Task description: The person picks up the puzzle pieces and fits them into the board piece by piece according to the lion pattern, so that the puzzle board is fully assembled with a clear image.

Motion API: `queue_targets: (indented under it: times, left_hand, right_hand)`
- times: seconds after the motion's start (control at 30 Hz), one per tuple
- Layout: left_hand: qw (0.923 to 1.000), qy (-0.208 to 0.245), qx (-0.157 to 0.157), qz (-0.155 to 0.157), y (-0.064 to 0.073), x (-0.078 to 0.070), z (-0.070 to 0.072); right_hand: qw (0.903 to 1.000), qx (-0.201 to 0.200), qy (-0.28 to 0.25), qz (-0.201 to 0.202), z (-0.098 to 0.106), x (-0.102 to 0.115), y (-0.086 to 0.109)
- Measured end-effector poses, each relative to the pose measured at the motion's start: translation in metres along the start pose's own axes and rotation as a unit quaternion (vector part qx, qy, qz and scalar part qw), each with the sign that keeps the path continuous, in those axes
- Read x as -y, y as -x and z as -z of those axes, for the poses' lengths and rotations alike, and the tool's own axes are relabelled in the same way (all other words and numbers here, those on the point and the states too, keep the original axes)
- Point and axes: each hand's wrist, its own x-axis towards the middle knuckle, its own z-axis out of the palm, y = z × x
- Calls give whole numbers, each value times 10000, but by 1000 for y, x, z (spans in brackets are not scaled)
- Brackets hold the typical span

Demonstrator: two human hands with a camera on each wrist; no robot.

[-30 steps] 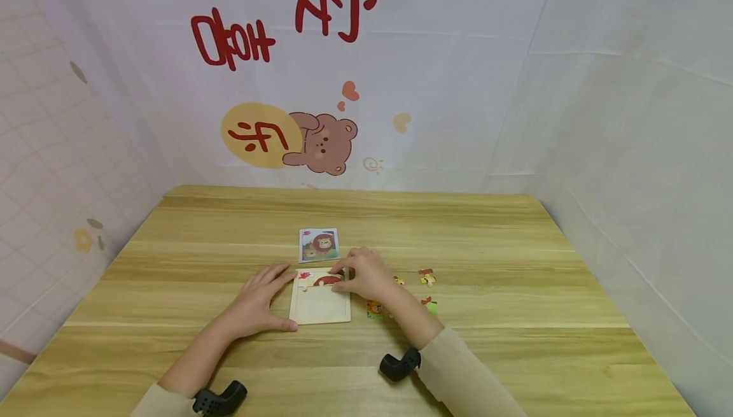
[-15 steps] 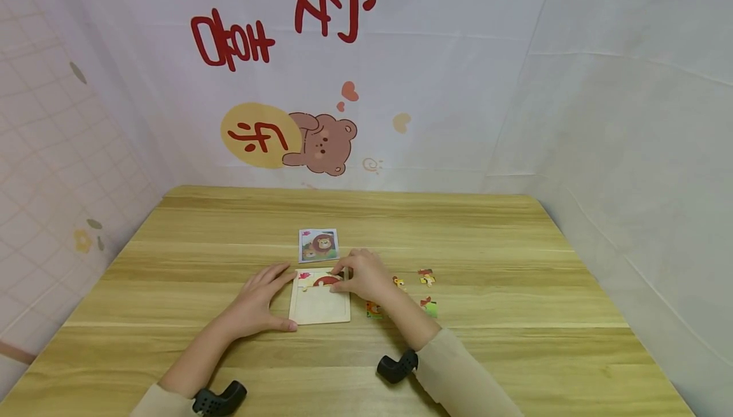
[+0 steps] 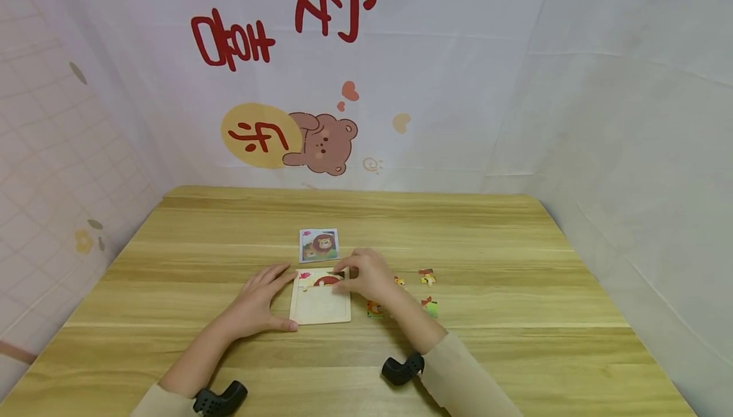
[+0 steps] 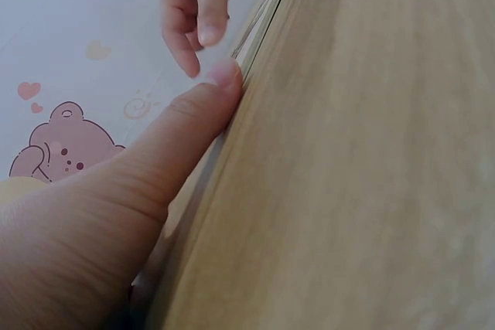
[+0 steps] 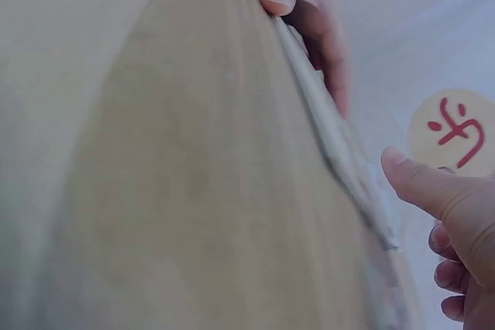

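A shallow wooden puzzle tray (image 3: 321,309) lies on the table with picture pieces along its far side, among them a red-brown mane piece (image 3: 325,281). My left hand (image 3: 260,299) rests at the tray's left edge, fingers and thumb spread, thumb at the near left corner. My right hand (image 3: 363,277) is over the far right corner, with thumb and index finger curved about a dark green puzzle piece (image 3: 338,273) there. In the left wrist view my left thumb (image 4: 186,121) lies against the tray's edge. The right wrist view shows my right thumb (image 5: 425,183) stretched out, other fingers curled.
A picture card (image 3: 319,246) with lions lies just beyond the tray. Several loose puzzle pieces (image 3: 427,277) lie to the right, partly hidden under my right forearm. A white printed cloth (image 3: 446,86) hangs behind the wooden table (image 3: 492,315).
My right hand has shifted slightly, first left and then back right, over the tray's far right corner. My left hand and the tray stay essentially where they were.
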Motion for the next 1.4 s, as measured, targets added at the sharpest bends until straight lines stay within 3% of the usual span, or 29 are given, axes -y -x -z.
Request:
queue_targets:
  times: [0.3,0.47,0.9,1.4]
  left_hand:
    - [10000,30,18,-6,-2,-1,0]
    - [10000,3,11,-37,-3,-2,0]
    - [9998,-101,-71,-147,-3,-4,0]
    - [9998,-73,-80,-159,-3,-4,0]
  right_hand:
    - [9996,-143,-231,68,29,-5,15]
    - [9997,13,-234,38,39,-16,25]
    - [9991,321,-214,201,46,-44,43]
    - [9977,652,-204,-54,46,-57,52]
